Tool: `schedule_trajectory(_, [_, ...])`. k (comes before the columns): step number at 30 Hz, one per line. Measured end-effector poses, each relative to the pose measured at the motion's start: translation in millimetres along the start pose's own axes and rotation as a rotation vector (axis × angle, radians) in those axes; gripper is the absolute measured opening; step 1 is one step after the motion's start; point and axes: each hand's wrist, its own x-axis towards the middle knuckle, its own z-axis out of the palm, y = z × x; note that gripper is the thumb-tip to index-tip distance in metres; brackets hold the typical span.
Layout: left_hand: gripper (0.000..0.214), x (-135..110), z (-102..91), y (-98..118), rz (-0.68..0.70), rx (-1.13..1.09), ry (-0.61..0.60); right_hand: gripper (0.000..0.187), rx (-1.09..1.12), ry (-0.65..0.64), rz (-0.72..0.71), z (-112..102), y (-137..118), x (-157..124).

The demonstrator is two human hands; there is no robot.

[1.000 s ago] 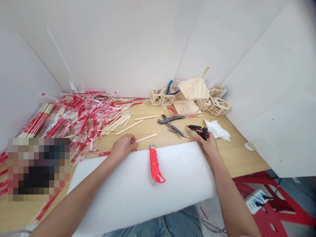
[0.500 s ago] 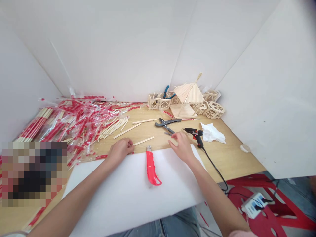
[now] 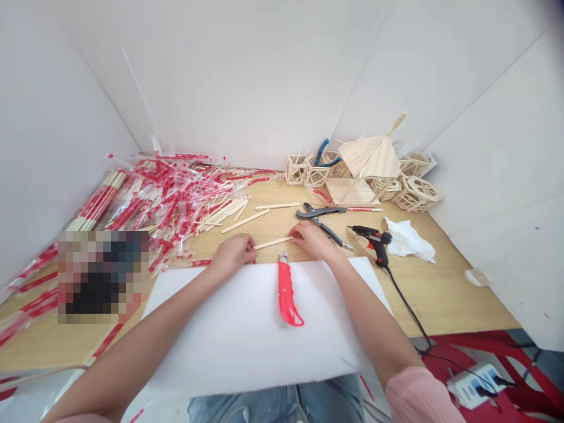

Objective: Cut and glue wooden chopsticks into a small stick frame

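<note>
White walls (image 3: 247, 76) enclose a desk (image 3: 449, 294) where a roofed model (image 3: 370, 155) seems largely built, while loose sticks (image 3: 224, 214) lie apparently unused and the left hand (image 3: 235, 251) and right hand (image 3: 311, 238) pinch one stick (image 3: 273, 241) by its ends, just beyond the white sheet (image 3: 220, 317).

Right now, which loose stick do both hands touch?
The wooden stick between left hand and right hand, nearest the red utility knife; other loose sticks lie untouched.

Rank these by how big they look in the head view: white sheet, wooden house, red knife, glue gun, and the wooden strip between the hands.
1. White sheet
2. Wooden house
3. Red knife and glue gun: too alike to rank
4. Wooden strip
</note>
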Motion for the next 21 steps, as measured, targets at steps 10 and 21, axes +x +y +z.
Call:
schedule_trajectory(10, [0.018, 3.4, -1.5, -2.2, -0.011, -0.108, 0.029, 0.010, -0.039, 0.015, -0.048, 4.4, 1.8, 0.7])
schedule_trajectory(21, [0.018, 2.2, -11.1, 1.1, 0.027, -0.146, 0.115, 0.012, -0.160, 0.051, -0.102, 10.8, 0.3, 0.9])
